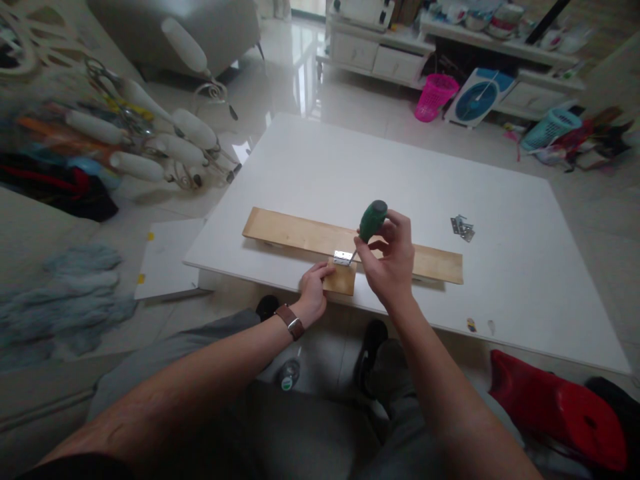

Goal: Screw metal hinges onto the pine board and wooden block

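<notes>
In the head view, my right hand (393,260) is closed around a green-handled screwdriver (373,221), held tilted. The shaft points down to the right end of a silver hinge (343,257). That hinge lies where a long wooden board (295,232) meets a small wooden block (341,279). My left hand (315,289) grips the block at its left side, near the table's front edge, with a finger on top. Whether the screwdriver tip sits in a screw is too small to tell.
The white table (400,170) bears several loose hinges (463,228) to the right and two small items (471,325) near the front edge. A red stool (555,413) is on the floor at right, a bottle (289,375) by my feet, metal-framed furniture (185,127) at left.
</notes>
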`<state>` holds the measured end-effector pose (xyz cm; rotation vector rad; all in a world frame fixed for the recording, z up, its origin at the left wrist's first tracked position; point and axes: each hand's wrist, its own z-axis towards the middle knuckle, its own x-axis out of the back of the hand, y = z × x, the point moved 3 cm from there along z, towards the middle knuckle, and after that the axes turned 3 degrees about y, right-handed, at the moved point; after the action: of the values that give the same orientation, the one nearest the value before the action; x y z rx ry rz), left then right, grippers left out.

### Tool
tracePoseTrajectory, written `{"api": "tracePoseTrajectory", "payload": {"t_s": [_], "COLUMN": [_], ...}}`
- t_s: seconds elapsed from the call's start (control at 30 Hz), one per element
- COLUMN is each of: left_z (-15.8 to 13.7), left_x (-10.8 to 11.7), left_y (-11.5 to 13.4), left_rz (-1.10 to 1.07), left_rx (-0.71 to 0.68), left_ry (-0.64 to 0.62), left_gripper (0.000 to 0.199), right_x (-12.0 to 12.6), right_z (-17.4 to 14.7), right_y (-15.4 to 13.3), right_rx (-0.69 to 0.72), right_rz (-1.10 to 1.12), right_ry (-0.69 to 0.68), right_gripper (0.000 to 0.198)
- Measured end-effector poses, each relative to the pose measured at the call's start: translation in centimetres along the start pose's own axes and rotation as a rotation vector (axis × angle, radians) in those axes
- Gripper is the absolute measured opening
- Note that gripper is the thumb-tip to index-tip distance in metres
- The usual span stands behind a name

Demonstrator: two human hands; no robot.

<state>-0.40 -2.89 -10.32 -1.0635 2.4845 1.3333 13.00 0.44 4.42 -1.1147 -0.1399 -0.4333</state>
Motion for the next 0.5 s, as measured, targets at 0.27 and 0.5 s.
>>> {"api": "tracePoseTrajectory", "payload": {"t_s": [0.27,0.5], "left_z": [-0.39,-0.12], "left_x": [-0.15,0.0], "left_y": [0.23,0.0], "left_rz": [-0.016,-0.009], "left_rx": [0.018,0.007], "left_ry": [0.0,0.005], "left_gripper": [0.026,0.026], "right_x": [-0.03,-0.05], "right_z": [-0.02,-0.01], "right_y": [-0.32,-0.2], "right_rx": [-0.006,0.021], "right_rz": [0.07,0.01], "right_ry": [-0.022,-0.005], "right_gripper": [0.055,0.053]}}
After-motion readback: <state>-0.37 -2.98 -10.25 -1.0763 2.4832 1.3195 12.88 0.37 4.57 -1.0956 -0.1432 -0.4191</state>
